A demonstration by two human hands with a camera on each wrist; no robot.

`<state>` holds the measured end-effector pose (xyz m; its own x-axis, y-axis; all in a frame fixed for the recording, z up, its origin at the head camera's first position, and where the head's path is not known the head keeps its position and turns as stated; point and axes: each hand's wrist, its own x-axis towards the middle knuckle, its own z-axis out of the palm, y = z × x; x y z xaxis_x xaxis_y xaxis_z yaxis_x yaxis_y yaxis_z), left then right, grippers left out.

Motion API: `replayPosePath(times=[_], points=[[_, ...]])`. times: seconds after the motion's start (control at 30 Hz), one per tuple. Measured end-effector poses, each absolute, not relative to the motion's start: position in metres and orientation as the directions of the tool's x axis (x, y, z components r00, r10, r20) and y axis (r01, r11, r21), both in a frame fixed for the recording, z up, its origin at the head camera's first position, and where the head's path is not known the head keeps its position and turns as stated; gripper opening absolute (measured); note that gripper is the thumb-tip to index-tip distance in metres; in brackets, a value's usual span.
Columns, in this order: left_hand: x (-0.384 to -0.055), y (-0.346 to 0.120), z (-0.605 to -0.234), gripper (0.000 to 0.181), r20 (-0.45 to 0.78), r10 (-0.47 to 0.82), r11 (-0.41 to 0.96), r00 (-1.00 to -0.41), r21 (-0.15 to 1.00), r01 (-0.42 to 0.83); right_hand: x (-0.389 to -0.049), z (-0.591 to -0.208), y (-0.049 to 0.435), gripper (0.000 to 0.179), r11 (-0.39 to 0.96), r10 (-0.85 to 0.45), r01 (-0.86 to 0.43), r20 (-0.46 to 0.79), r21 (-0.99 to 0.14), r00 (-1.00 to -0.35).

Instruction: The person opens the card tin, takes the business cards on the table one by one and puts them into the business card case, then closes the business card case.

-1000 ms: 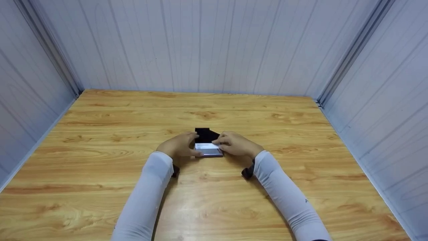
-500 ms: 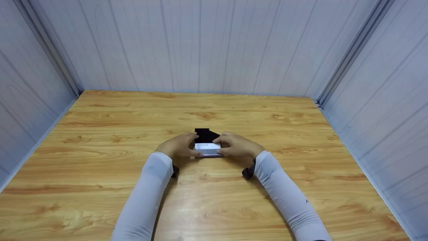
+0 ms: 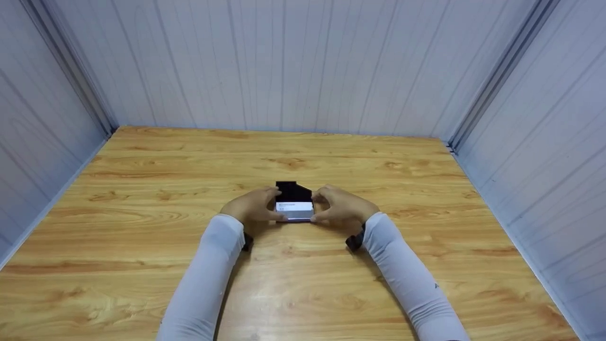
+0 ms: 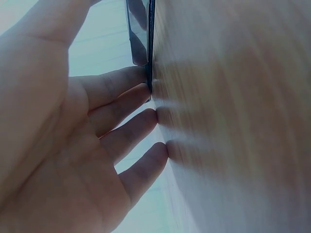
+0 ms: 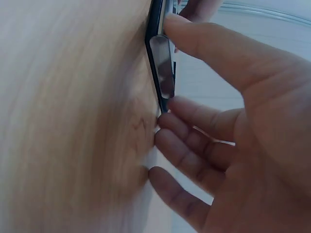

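Note:
A small flat black piece point(image 3: 289, 192) with a notched far edge lies on the table. On its near part sits a silver block point(image 3: 299, 215) with a white printed strip point(image 3: 293, 206); its exact kind cannot be told. My left hand point(image 3: 253, 204) holds the left edge between thumb and index finger. The right hand point(image 3: 344, 204) holds the opposite edge the same way. Both wrist views show the block's shiny end point(image 4: 138, 46) above a thin black base, and the right thumb resting on its near side. The other fingertips of both hands touch the tabletop.
A wood-grain table point(image 3: 293, 284) extends around the hands. Pale panelled walls point(image 3: 284, 61) stand at its back and sides. White sleeves point(image 3: 196, 279) cover both forearms, and a dark camera mount point(image 3: 354, 242) shows under the right wrist.
My right thumb and index finger have slid off the white strip to the right edge, uncovering more of it. The left hand and the object have stayed in place.

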<state>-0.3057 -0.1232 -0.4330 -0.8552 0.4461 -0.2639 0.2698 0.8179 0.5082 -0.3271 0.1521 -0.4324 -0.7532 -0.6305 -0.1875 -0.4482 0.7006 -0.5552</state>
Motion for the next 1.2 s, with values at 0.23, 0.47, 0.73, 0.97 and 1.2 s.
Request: replayPosePath(times=[0.23,0.47,0.73,0.97,1.2], points=[[-0.305,-0.124,-0.434,0.089,-0.255,0.457,0.806,-0.852,0.524,0.275,-0.326,-0.433,0.153,0.059,0.707,-0.625,-0.449,-0.187,-0.546,-0.758],[-0.307,-0.123,-0.432,0.088,-0.246,0.469,0.803,-0.848,0.519,0.293,-0.327,-0.430,0.156,0.059,0.702,-0.643,-0.484,-0.174,-0.522,-0.746],[-0.309,-0.120,-0.431,0.087,-0.253,0.471,0.803,-0.845,0.520,0.291,-0.327,-0.430,0.160,0.058,0.706,-0.634,-0.475,-0.169,-0.526,-0.755],[-0.312,-0.120,-0.424,0.078,-0.274,0.441,0.827,-0.855,0.493,0.268,-0.327,-0.430,0.157,0.059,0.698,-0.635,-0.468,-0.166,-0.543,-0.755],[-0.323,-0.120,-0.420,0.071,-0.231,0.431,0.831,-0.872,0.479,0.284,-0.328,-0.432,0.154,0.056,0.689,-0.647,-0.484,-0.155,-0.540,-0.747]])
